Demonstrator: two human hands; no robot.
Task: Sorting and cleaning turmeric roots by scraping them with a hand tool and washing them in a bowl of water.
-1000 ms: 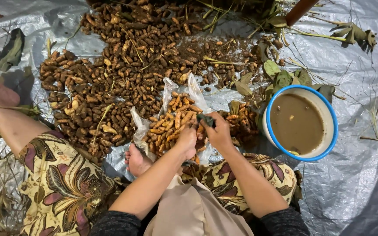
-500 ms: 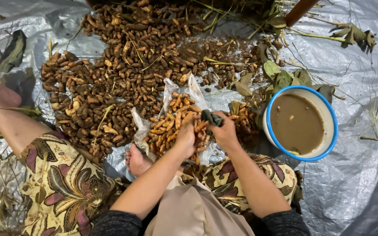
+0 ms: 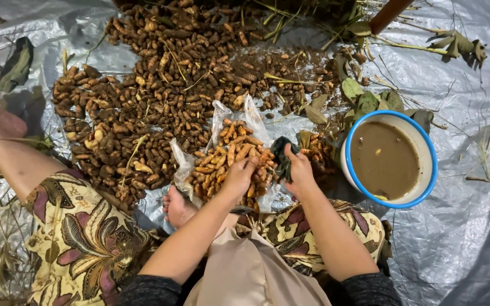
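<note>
The left hand (image 3: 238,177) lies curled over a heap of orange roots (image 3: 231,161), fingers bent down among them as if closed on one, though which piece they pinch cannot be told from here. The right hand (image 3: 297,170) is closed around a dark green cloth (image 3: 282,157), gripping it just at the right edge of that orange heap. The heap sits in a clear plastic bag (image 3: 218,116), its mouth spread open and its sides standing up behind the roots. Just left of the bag and below it a bare foot (image 3: 176,207) rests on the sheet, and patterned trousers (image 3: 80,238) cover the knees on either side of the arms. Behind the bag and to its left spreads a broad pile of muddy brown roots (image 3: 143,85). To the right of the bag stands a white bowl (image 3: 429,187) with a blue rim, filled with murky brown water. Between bag and bowl lie a few more orange roots and some green leaves (image 3: 364,99). Everything rests on a grey tarp (image 3: 466,238), with loose stems scattered at the far edge.
</note>
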